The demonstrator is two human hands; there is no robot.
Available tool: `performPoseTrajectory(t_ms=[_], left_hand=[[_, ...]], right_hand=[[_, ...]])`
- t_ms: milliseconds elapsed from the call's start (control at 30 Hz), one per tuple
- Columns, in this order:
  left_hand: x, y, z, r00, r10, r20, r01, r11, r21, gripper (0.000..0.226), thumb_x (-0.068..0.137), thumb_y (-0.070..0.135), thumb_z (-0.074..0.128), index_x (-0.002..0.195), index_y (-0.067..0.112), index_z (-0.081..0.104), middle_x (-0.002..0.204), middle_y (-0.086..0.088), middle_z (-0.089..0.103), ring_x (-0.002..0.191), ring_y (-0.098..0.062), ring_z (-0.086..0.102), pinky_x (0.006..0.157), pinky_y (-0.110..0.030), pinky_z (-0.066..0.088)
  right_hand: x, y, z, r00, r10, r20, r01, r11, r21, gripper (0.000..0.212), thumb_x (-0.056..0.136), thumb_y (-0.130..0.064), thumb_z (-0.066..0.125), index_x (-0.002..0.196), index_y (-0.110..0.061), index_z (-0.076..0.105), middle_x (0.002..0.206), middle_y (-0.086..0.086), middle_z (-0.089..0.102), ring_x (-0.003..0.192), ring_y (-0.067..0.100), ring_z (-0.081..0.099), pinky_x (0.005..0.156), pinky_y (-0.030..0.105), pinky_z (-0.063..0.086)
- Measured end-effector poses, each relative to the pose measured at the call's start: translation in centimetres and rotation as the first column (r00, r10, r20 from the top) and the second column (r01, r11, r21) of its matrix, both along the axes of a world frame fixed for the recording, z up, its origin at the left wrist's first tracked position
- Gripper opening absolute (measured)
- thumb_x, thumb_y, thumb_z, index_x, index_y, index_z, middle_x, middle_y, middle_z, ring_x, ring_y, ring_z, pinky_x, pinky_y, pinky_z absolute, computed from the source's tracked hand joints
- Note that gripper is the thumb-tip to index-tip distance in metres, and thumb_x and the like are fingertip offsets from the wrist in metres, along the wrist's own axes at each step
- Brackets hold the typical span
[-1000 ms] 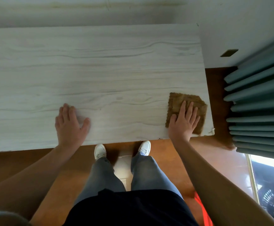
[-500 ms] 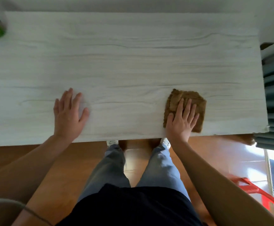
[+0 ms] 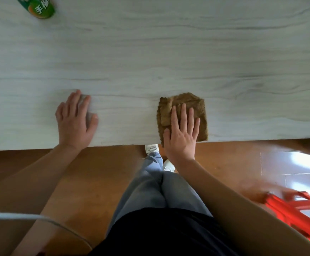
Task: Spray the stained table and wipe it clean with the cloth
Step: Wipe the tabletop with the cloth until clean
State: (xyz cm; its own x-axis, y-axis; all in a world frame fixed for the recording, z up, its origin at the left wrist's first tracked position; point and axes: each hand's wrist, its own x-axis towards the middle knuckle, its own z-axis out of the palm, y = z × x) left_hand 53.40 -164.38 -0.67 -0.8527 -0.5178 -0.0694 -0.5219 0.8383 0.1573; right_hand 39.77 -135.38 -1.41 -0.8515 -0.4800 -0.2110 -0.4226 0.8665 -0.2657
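Wiping looks under way: the right hand, grip flat with straight fingers, presses the brown cloth at the table's near edge. The left hand rests flat, empty. The green can sits far left. No stain shows, perhaps from blur.

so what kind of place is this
Probably a room in a home or small office, hard to say which: a pale wood-grain table, a glossy brown floor catching bright light, and a red plastic frame on the floor.
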Motion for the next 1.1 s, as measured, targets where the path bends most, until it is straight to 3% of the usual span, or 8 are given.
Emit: performPoseTrajectory(t_ms=[200,667,900,1000,1100], left_hand=[[0.2,-0.2,-0.6,1.0,0.007,-0.013,-0.007,1.0,0.005,0.058,0.102,0.044,0.037,0.153,0.018,0.04,0.169,-0.009,0.025,0.156,-0.031,0.021,0.126,-0.049,0.015],[0.4,-0.7,-1.0,0.997,-0.005,-0.073,0.005,1.0,-0.005,0.057,0.101,0.042,0.044,0.153,0.019,0.042,0.168,-0.009,0.028,0.155,-0.029,0.023,0.125,-0.052,0.019],[0.7,-1.3,-1.0,0.991,-0.016,-0.131,0.025,0.997,0.07,0.057,0.099,0.043,0.042,0.15,0.018,0.046,0.167,-0.01,0.032,0.156,-0.029,0.025,0.126,-0.052,0.017],[1.7,-2.8,-0.5,0.973,-0.084,-0.216,0.116,0.984,0.138,0.052,0.097,0.035,0.052,0.143,0.012,0.053,0.162,-0.014,0.041,0.152,-0.032,0.034,0.124,-0.054,0.025],[5.1,-7.2,0.4,0.95,-0.212,-0.23,0.234,0.969,0.076,0.049,0.098,0.032,0.054,0.141,0.01,0.054,0.158,-0.017,0.043,0.149,-0.034,0.039,0.121,-0.055,0.032]], right_hand=[[2.0,-1.6,-0.3,0.999,0.02,-0.044,-0.02,1.0,-0.016,0.069,0.098,-0.033,0.037,0.162,-0.017,0.018,0.17,0.011,0.007,0.157,0.032,-0.001,0.126,0.053,-0.003],[8.2,-9.0,-0.4,0.997,0.066,-0.043,-0.069,0.996,-0.054,0.069,0.099,-0.035,0.034,0.163,-0.02,0.014,0.171,0.009,0.003,0.157,0.03,-0.006,0.126,0.053,-0.006],[10.8,-11.9,-0.2,0.999,-0.021,-0.043,0.02,0.999,-0.031,0.067,0.1,-0.034,0.034,0.163,-0.02,0.013,0.171,0.008,0.003,0.157,0.029,-0.006,0.126,0.053,-0.004],[13.0,-14.3,-0.1,0.997,-0.069,-0.033,0.068,0.997,-0.035,0.067,0.101,-0.033,0.036,0.163,-0.021,0.013,0.171,0.008,0.004,0.157,0.028,-0.005,0.126,0.053,-0.004],[16.0,-18.0,-0.1,0.997,-0.078,-0.017,0.077,0.996,-0.048,0.068,0.1,-0.033,0.035,0.163,-0.022,0.013,0.171,0.008,0.004,0.157,0.028,-0.005,0.126,0.053,-0.004]])
